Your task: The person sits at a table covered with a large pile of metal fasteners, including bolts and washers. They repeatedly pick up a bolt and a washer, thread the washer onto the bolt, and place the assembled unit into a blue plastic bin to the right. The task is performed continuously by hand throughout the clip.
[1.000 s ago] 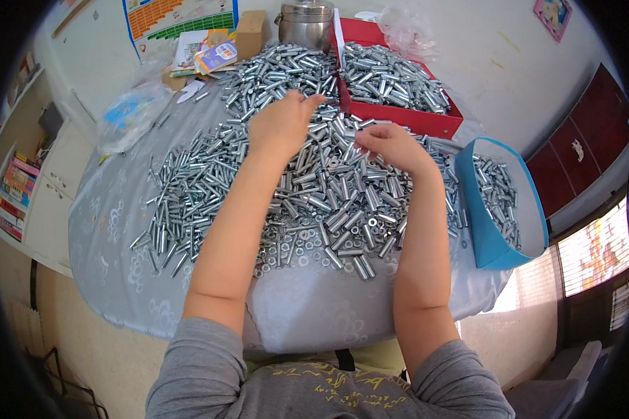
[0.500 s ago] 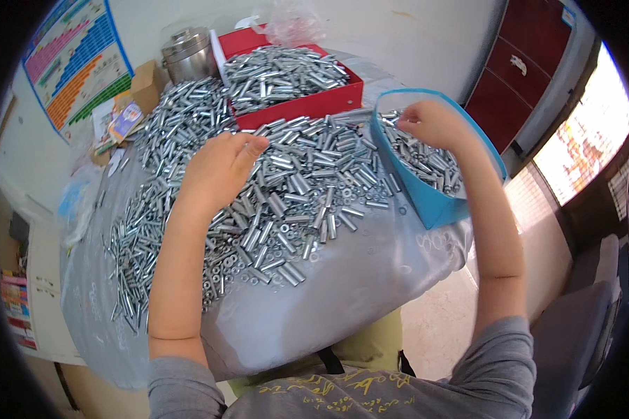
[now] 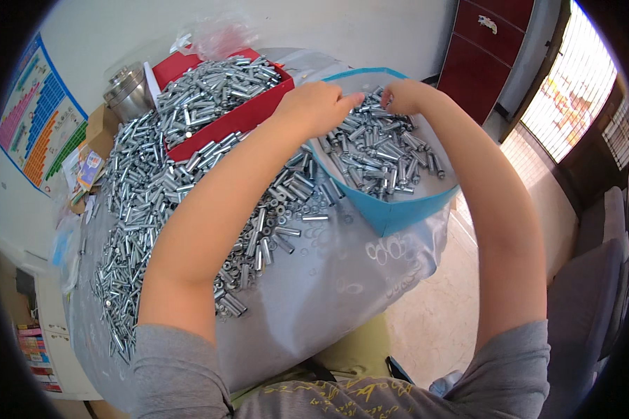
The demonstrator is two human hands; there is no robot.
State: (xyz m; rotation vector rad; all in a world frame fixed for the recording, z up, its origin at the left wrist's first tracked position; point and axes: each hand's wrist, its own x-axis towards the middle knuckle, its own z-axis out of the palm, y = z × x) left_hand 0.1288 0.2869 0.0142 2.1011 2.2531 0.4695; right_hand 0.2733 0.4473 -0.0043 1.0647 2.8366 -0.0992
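My left hand [image 3: 319, 109] reaches across to the left rim of a blue open-topped box [image 3: 391, 218]. Its thumb points right, and the other fingers curl out of sight beneath the palm; whatever they hold is hidden. Over the far side of the same box, my right hand [image 3: 405, 96] has its fingers bent together in a pinch, with no piece clearly visible in them. Silvery metal sleeve anchors [image 3: 381, 157] lie jumbled inside the box below both hands. Left of it, a big heap of loose metal sleeves [image 3: 154, 192] covers the table, with nuts and washers [image 3: 241, 272] at its near edge.
A red box [image 3: 241, 120] piled with metal pieces stands at the back, beside a steel pot [image 3: 128, 93] and a cardboard box [image 3: 101, 131]. A plastic sheet covers the table [image 3: 307, 293]. Grey chairs [image 3: 590, 293] stand at the right.
My left hand has moved right, from above the heap to the blue box's rim. My right hand stays over the box. The view has turned right, so things shift left.
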